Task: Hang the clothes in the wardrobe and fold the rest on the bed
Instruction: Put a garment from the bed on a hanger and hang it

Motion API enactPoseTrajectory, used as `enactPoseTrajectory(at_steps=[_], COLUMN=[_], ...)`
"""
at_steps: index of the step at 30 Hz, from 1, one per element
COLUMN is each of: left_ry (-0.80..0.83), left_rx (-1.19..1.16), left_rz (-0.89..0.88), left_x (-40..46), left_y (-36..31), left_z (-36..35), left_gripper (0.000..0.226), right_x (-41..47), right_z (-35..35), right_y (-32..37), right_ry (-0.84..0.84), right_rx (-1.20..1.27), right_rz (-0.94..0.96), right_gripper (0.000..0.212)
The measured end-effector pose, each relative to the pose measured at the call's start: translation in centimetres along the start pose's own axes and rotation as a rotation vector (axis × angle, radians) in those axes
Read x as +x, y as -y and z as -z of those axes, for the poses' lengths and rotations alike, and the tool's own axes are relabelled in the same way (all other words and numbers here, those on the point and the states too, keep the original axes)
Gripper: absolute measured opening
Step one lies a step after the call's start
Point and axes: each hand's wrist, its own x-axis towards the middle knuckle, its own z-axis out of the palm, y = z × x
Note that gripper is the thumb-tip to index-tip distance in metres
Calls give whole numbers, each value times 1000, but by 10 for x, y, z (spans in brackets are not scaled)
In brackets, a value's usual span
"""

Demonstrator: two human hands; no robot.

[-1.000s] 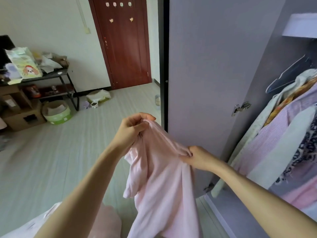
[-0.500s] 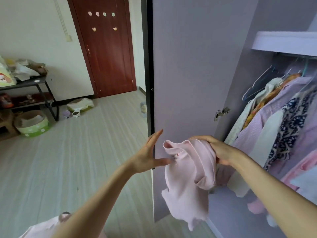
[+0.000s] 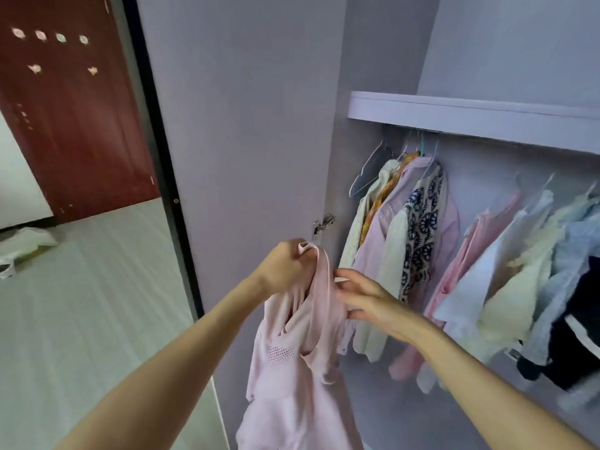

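Both bare forearms reach forward and up from the bottom of the view, converging near the middle. The left hand [image 3: 285, 271] is raised highest, its fingers curled tight into a fist that grips a bunched edge of pink cloth [image 3: 302, 358]. The right hand [image 3: 367, 297] is just beside it, slightly lower, fingers spread and nearly straight, fingertips touching the cloth's side.
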Motion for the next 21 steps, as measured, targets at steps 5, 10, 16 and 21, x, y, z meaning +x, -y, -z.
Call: enactPoseTrajectory(at_steps=[5, 10, 16, 21], left_ry=[29, -148, 330, -20], left_rx=[-138, 35, 330, 159], left_rz=[-93, -57, 127, 85], left_x=[14, 29, 38, 68], left_y=[-27, -25, -5, 0], left_z=[-2, 38, 48, 37], left_gripper=[27, 10, 37, 35], right_x=[13, 26, 39, 57], right_z=[-26, 8, 56, 79], right_y=[-8, -8, 12, 23], right_ry=[-326, -593, -207, -383], right_rx=[-284, -623, -889, -333], right_rz=[67, -90, -277, -114], right_gripper=[42, 6, 18, 26])
